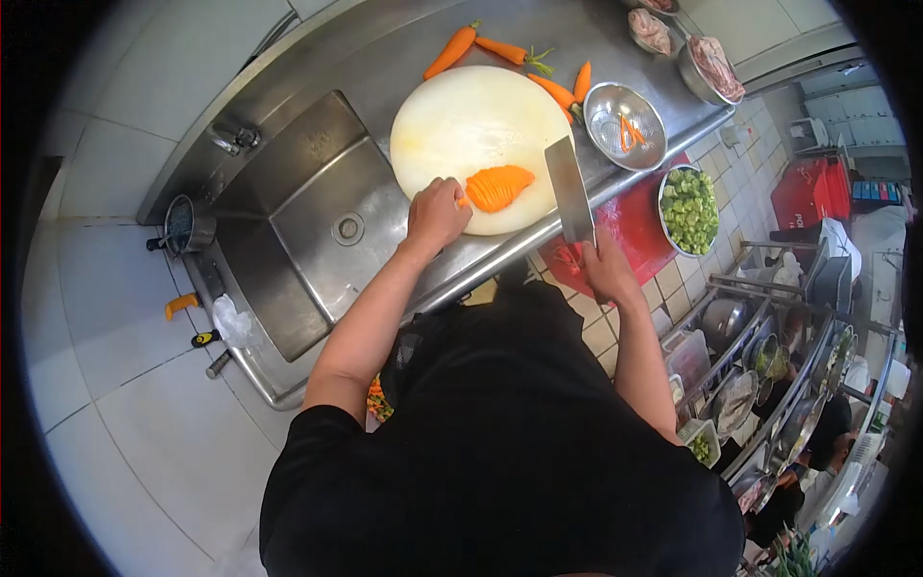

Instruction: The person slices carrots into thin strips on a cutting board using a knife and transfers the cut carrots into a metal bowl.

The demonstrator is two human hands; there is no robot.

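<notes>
Sliced carrot (498, 188) lies fanned out near the lower edge of a round white cutting board (461, 120). Just left of the slices, my left hand (439, 213) is closed at the board's edge, with a bit of orange showing at its fingertips. My right hand (608, 269) grips the handle of a cleaver (570, 189), its broad blade raised over the board's right edge, apart from the slices. Whole carrots (452, 52) lie behind the board. A metal colander (625, 125) to the right contains a few carrot strips.
A steel sink (336, 192) is at the left. Chopped green vegetable fills a bowl (689, 212) by a red surface (630, 236) at the right. Bowls of meat (711, 72) stand at the back right. Racks (769, 337) and people's arms are at the far right.
</notes>
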